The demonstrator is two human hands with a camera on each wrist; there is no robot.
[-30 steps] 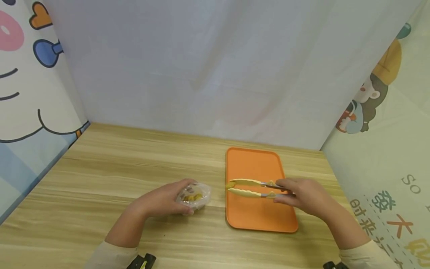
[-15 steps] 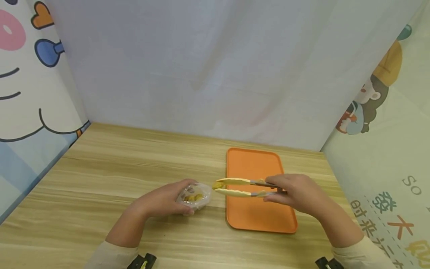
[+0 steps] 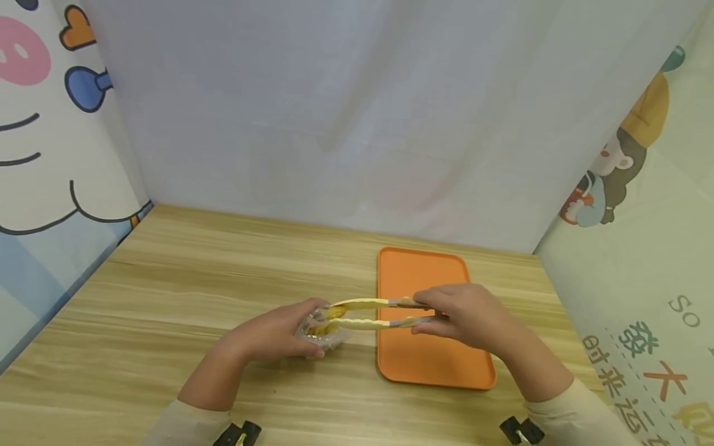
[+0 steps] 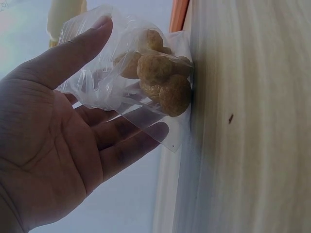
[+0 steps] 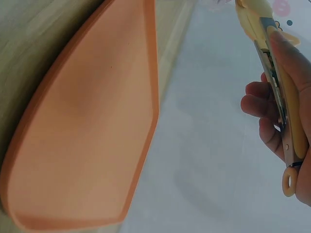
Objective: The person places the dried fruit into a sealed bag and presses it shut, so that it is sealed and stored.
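Note:
My left hand (image 3: pixel 273 334) holds a clear plastic bag (image 4: pixel 92 82) upright on the table, its thumb and fingers around the sides and the mouth spread. Several round, brownish, rough-skinned balls (image 4: pixel 155 68) lie inside near the bottom. My right hand (image 3: pixel 465 316) grips a pair of tongs (image 5: pixel 291 121) with pale yellow ends and metal arms. Between the tong tips, over the bag's mouth, is one yellowish-brown ball (image 3: pixel 336 311). Whether the tips touch the bag cannot be made out.
An orange rectangular tray (image 3: pixel 424 365) lies right of the bag, beneath the tongs and right hand. Both rest on a wood-grain table (image 3: pixel 234 260). A pale curtain (image 3: pixel 307 124) hangs behind, with printed cloths at both sides.
The right hand has moved left with the tongs, carrying the pinched ball from the tray's left edge to the bag's mouth. The left hand and bag have stayed in place.

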